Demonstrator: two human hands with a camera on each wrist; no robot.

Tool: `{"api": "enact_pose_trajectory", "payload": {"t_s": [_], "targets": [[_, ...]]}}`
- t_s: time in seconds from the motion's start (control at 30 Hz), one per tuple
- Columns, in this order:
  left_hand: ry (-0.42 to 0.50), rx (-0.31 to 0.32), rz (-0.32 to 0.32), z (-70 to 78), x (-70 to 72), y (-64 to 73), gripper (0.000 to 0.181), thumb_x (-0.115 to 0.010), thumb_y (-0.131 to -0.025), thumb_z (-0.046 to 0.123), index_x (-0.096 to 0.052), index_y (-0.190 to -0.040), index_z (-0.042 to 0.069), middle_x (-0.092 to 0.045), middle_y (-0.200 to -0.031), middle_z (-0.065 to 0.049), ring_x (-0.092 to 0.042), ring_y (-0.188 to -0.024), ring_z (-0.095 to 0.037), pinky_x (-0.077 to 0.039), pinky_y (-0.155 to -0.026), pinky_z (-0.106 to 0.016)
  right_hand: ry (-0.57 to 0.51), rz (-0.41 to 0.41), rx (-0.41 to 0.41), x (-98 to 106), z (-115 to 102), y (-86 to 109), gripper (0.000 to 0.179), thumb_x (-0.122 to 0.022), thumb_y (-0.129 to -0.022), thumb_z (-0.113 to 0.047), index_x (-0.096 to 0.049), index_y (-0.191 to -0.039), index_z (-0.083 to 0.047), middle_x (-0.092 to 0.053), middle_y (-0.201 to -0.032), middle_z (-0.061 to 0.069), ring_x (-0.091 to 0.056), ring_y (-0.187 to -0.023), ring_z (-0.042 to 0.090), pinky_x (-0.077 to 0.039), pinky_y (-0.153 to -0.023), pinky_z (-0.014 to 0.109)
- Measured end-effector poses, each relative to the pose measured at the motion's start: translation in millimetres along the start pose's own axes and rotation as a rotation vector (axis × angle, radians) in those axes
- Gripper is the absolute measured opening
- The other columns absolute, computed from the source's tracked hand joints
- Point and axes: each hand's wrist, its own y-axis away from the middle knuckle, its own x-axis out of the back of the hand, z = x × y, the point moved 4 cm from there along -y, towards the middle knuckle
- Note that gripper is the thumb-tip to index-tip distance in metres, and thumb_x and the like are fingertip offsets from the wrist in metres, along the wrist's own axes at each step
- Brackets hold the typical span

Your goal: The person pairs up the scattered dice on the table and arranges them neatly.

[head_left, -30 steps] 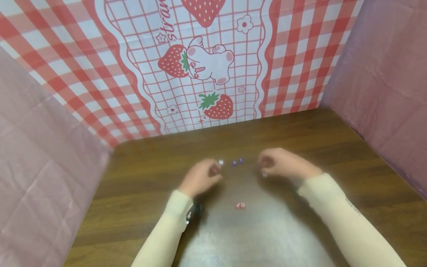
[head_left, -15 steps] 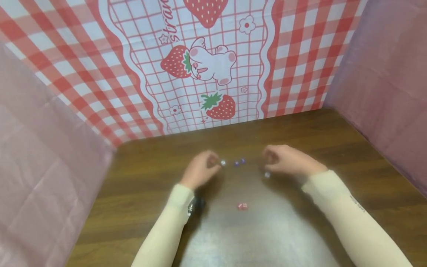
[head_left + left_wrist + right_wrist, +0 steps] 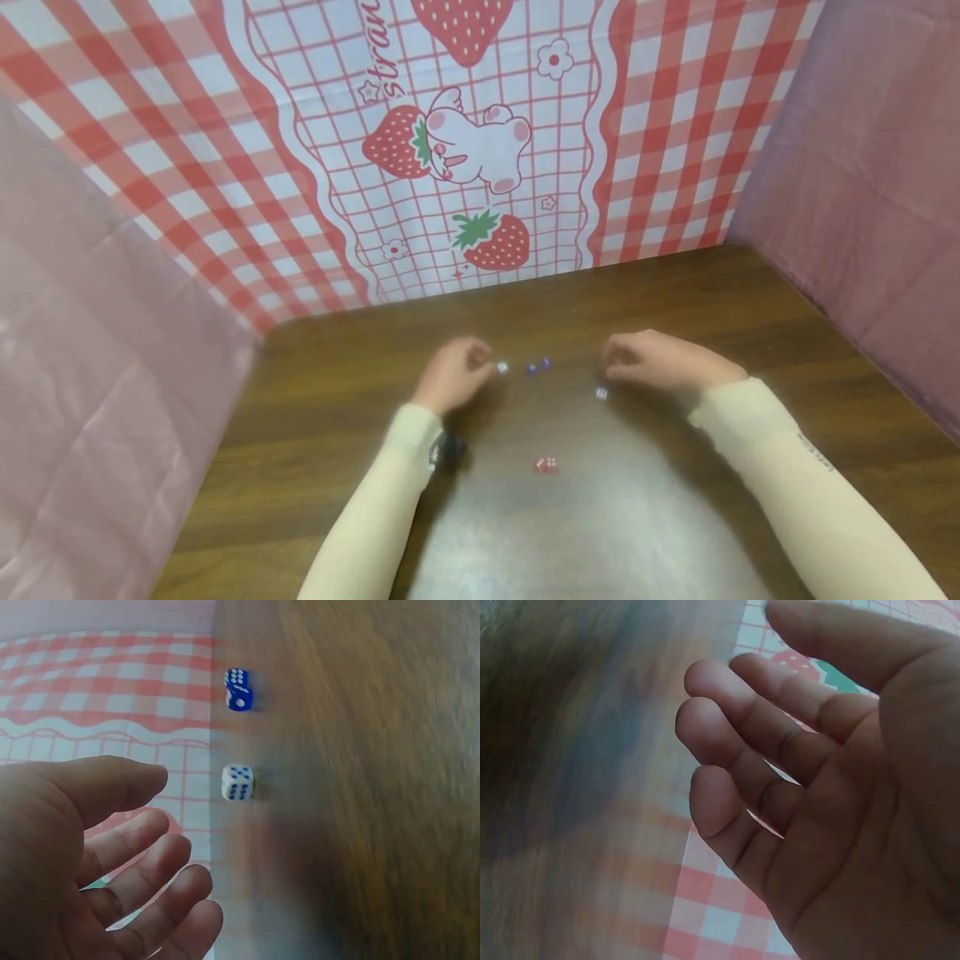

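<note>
My left hand [image 3: 454,373] hovers just left of a white die [image 3: 502,367]; in the left wrist view its fingers are relaxed and apart from that white die [image 3: 238,782], which has blue pips. Two blue dice [image 3: 538,367] sit close together to the right of it, and the left wrist view has the blue dice [image 3: 238,690] too. My right hand [image 3: 660,360] is beside a second white die [image 3: 602,393], up and to its right. Loosely bent fingers [image 3: 712,731] with nothing between them show in the right wrist view. Nearer me lie two red dice [image 3: 546,465], side by side.
The dice lie on a brown wooden table [image 3: 315,467]. A red-and-white checked cloth [image 3: 675,150] with strawberries hangs along the back edge. Pink cloth [image 3: 97,350] closes off the left side, and another pink cloth [image 3: 862,217] the right.
My right hand has drawn away to the right from the second white die, which now shows fully on the table. My left hand has barely moved beside the other white die.
</note>
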Motion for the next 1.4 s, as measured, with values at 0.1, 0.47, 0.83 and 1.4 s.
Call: {"api": "enact_pose_trajectory", "payload": {"t_s": [0.1, 0.47, 0.83, 1.4], "targets": [[-0.022, 0.010, -0.018, -3.4, -2.1, -3.5, 0.040, -0.075, -0.094, 0.030, -0.065, -0.130, 0.013, -0.069, -0.124, -0.003, -0.064, -0.113, -0.021, -0.054, -0.100, -0.044, -0.040, -0.052, -0.036, -3, 1, 0.7, 0.027, -0.077, -0.093, -0.024, -0.069, -0.119, -0.021, -0.070, -0.110, -0.006, -0.066, -0.104, 0.016, -0.059, -0.089, 0.043], [-0.043, 0.039, -0.092, -9.8, -11.5, -12.6, 0.044, -0.076, -0.093, 0.039, -0.067, -0.127, 0.013, -0.070, -0.121, -0.003, -0.065, -0.110, -0.020, -0.055, -0.098, -0.044, -0.030, -0.104, -0.041, -19, -2, -7.4, 0.030, -0.084, -0.088, -0.025, -0.070, -0.114, -0.024, -0.069, -0.107, -0.009, -0.065, -0.101, 0.015, -0.059, -0.087, 0.041], [-0.077, 0.034, -0.110, -11.4, -16.4, -14.9, 0.037, -0.078, -0.092, 0.033, -0.070, -0.123, 0.015, -0.071, -0.118, -0.003, -0.065, -0.108, -0.020, -0.055, -0.097, -0.042, 0.020, -0.120, -0.037, -27, -9, -12.1, 0.030, -0.084, -0.087, -0.024, -0.070, -0.115, -0.026, -0.069, -0.110, -0.010, -0.065, -0.105, 0.015, -0.058, -0.090, 0.042], [-0.076, 0.023, -0.117, -10.1, -17.9, -20.2, 0.031, -0.080, -0.090, 0.030, -0.071, -0.117, 0.016, -0.071, -0.112, 0.000, -0.065, -0.103, -0.017, -0.056, -0.093, -0.039, 0.017, -0.127, -0.017, -25, -10, -17.4, 0.026, -0.083, -0.088, -0.023, -0.070, -0.110, -0.026, -0.070, -0.103, -0.011, -0.066, -0.098, 0.011, -0.058, -0.087, 0.040]]}}
